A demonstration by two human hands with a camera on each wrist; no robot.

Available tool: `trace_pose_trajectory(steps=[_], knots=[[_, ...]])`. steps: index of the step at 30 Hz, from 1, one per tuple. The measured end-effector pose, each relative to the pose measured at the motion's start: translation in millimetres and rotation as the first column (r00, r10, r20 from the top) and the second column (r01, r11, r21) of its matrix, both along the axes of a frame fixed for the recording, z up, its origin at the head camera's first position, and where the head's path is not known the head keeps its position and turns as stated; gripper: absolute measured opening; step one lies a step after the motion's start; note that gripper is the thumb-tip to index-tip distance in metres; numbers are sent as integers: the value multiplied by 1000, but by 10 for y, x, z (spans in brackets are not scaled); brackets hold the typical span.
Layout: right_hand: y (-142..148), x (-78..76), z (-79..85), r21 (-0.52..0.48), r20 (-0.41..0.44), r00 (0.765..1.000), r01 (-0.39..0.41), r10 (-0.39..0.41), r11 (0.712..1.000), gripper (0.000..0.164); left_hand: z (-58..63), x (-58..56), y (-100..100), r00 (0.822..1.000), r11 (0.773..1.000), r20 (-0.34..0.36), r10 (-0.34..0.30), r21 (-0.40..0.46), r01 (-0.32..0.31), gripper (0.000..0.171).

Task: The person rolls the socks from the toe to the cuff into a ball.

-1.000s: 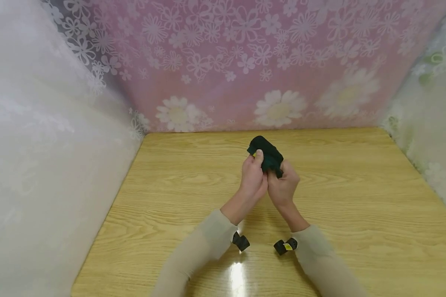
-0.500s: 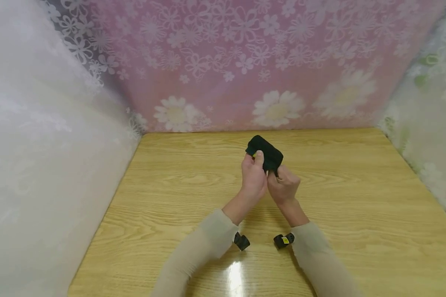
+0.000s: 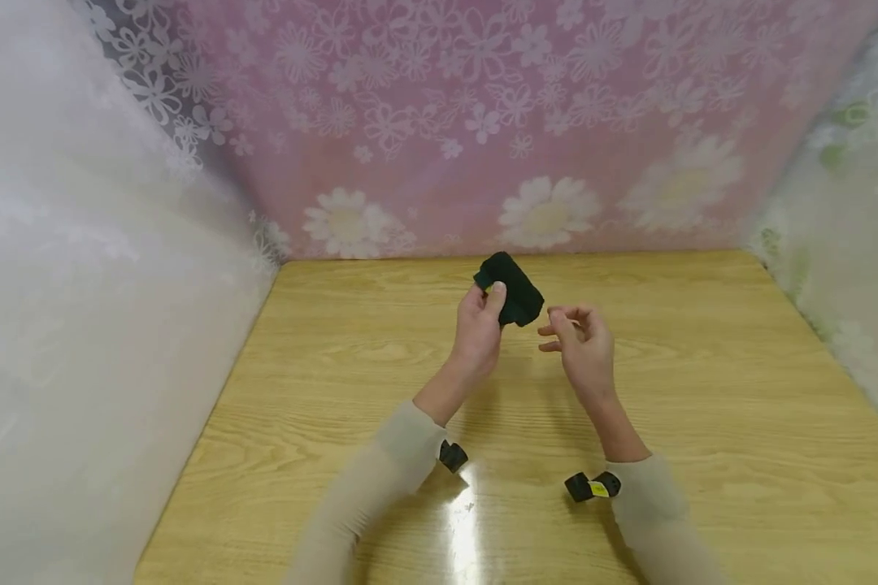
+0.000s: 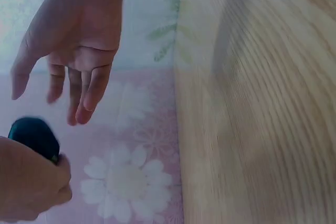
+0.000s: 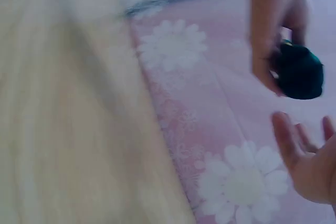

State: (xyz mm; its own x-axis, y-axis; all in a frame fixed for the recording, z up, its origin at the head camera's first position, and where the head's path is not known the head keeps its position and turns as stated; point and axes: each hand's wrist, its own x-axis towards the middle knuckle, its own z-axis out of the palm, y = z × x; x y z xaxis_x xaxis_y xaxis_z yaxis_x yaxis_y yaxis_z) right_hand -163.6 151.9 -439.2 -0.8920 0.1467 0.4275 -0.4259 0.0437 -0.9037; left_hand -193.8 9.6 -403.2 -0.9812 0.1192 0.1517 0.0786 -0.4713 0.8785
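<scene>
In the head view my left hand (image 3: 479,331) holds a dark green rolled-up cloth bundle (image 3: 516,294), thumb across its near side. A bit of yellow shows beside the thumb. The bundle is compact, with rounded ends, and is held up over the table. My right hand (image 3: 588,351) is apart from it, just to the right, fingers loosely bent with nothing in them. The left wrist view shows the right hand (image 4: 79,40) with fingers spread, near the bundle (image 4: 34,136). In the right wrist view the left hand grips the bundle (image 5: 300,74) above the right fingers.
A wood-grain table (image 3: 336,390) spreads beneath both hands. Behind it hangs a pink flowered backdrop (image 3: 424,162), and pale panels (image 3: 117,325) flank the sides. Small black cameras (image 3: 454,457) sit at both sleeve cuffs.
The right hand has let go of the cloth bundle and drawn away to the right. The left hand has moved slightly left and farther forward with the bundle, which looks smoother than before.
</scene>
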Motion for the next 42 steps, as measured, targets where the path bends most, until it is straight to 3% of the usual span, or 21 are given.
trace_pose_trajectory(steps=[2, 4, 6, 9, 13, 17, 20, 23, 25, 26, 28, 30, 31, 32, 33, 35, 39, 42], knots=[[54, -35, 67, -97, 112, 986, -117, 128, 988, 32, -13, 2, -36, 999, 995, -9, -51, -87, 50, 35], [84, -60, 100, -90, 177, 958, -214, 227, 973, 46, -50, 9, -61, 997, 984, -15, -78, -165, 74, 36], [93, -60, 102, -55, 218, 937, -266, 272, 962, 51, -97, 17, -73, 997, 971, -30, -69, -232, 60, 34], [92, -38, 80, -53, 232, 937, -257, 263, 965, 49, -157, 25, -64, 997, 963, -79, -19, -268, -3, 31], [81, -20, 55, -78, 229, 942, -234, 246, 969, 47, -186, 38, -28, 987, 963, -139, 82, -242, -115, 29], [62, -17, 53, -136, 224, 935, -251, 276, 959, 45, -188, 71, -28, 967, 936, -179, 180, -271, -224, 26], [72, -9, 49, -187, 221, 924, -273, 311, 944, 41, -202, 100, -72, 966, 919, -187, 178, -320, -231, 27], [134, -12, 46, -195, 238, 908, -304, 345, 933, 37, -208, 91, -175, 980, 911, -177, 90, -383, -153, 35], [197, -20, 55, -160, 264, 891, -337, 369, 928, 37, -195, 57, -276, 983, 897, -181, -39, -440, -45, 41], [230, -25, 65, -138, 278, 880, -359, 384, 923, 38, -187, 32, -331, 973, 878, -196, -121, -478, 13, 43], [286, -32, 87, -87, 299, 859, -409, 416, 908, 40, -156, -12, -442, 928, 828, -226, -296, -546, 130, 50], [313, -33, 123, -52, 317, 846, -435, 428, 899, 42, -131, -51, -530, 867, 785, -245, -435, -574, 232, 56], [315, -30, 140, -41, 327, 847, -431, 420, 901, 43, -123, -65, -561, 844, 773, -245, -477, -574, 271, 57], [308, -26, 155, -42, 329, 852, -418, 408, 907, 43, -117, -75, -585, 835, 769, -243, -494, -571, 289, 57], [293, -20, 167, -37, 326, 864, -394, 383, 919, 43, -112, -80, -600, 839, 771, -236, -489, -567, 290, 56], [240, 2, 187, -13, 304, 904, -312, 301, 950, 42, -120, -87, -600, 868, 793, -227, -442, -552, 259, 55], [102, 70, 195, 88, 150, 978, -160, 145, 983, 42, -137, -71, -542, 931, 848, -217, -292, -510, 147, 54], [12, 106, 189, 127, 12, 998, -65, 64, 990, 41, -128, -44, -474, 948, 886, -254, -192, -461, 56, 52]])
